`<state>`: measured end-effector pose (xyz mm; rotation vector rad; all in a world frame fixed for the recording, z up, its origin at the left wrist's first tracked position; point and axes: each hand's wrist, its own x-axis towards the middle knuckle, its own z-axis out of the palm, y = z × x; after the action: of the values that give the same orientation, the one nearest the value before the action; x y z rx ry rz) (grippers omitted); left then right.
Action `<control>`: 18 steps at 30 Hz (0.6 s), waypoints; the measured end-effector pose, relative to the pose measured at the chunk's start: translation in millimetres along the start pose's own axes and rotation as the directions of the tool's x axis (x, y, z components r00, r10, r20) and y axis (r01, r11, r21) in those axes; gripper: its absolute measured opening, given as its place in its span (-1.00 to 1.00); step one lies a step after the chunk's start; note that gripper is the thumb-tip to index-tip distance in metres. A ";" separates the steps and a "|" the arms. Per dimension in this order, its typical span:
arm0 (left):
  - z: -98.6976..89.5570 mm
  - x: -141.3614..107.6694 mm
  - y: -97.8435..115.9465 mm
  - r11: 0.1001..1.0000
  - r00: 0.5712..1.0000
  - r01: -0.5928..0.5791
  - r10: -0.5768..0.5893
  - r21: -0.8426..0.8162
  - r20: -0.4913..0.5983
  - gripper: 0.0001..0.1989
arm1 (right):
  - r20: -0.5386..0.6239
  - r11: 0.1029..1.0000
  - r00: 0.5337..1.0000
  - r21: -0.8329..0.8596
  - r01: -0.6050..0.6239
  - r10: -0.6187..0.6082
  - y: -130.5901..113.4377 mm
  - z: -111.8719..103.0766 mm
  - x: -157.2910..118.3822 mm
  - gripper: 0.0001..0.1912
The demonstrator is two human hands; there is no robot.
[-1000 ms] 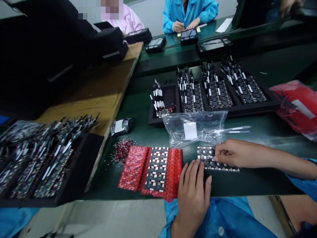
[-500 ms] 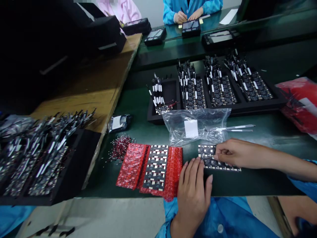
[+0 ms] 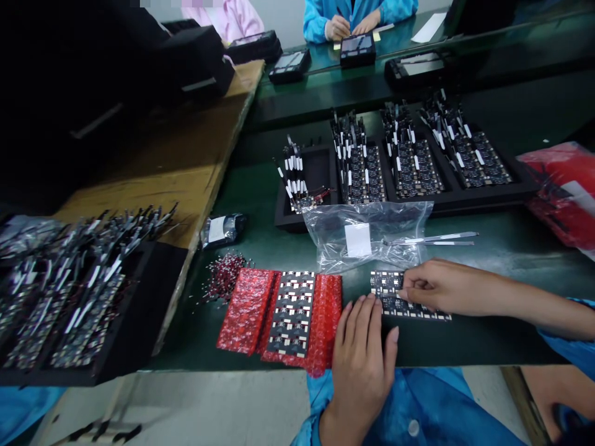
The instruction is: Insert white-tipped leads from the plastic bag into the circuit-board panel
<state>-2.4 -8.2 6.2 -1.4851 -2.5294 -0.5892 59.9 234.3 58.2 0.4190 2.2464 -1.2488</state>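
A dark circuit board panel [image 3: 388, 284] with white pads lies on the green table near its front edge. Over its right part is my right hand [image 3: 430, 288], fingers curled into a pinch; whatever they hold is hidden. My left hand [image 3: 365, 353] lies flat, fingertips at the panel's left edge, fingers stretched. Left of it, a second panel [image 3: 292, 316] rests on red bubble wrap [image 3: 246, 310]. A pile of small red and black wires [image 3: 225, 275] is beside the wrap. Behind my right hand lies a clear plastic bag [image 3: 330, 238] with a white label.
A black tray [image 3: 465, 201] holds wired boards across the back. Another black tray [image 3: 134, 316] of wired boards stands at left. Thin strips [image 3: 446, 238] lie beside the bag. A red package [image 3: 558, 186] is at far right. Across the table, a person in blue sleeves writes.
Both hands keep nearly the same places and poses. The whole view has shifted very slightly.
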 end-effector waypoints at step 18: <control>-1.2 5.0 1.7 1.000 0.998 -0.004 0.002 0.026 0.065 -0.46 | -0.027 1.000 1.000 -0.026 -0.014 0.013 -2.8 0.8 0.9 -0.56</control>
<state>-3.6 -4.0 9.3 -1.5227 -2.5726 -0.5133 58.0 232.1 59.3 0.4431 2.2763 -1.2124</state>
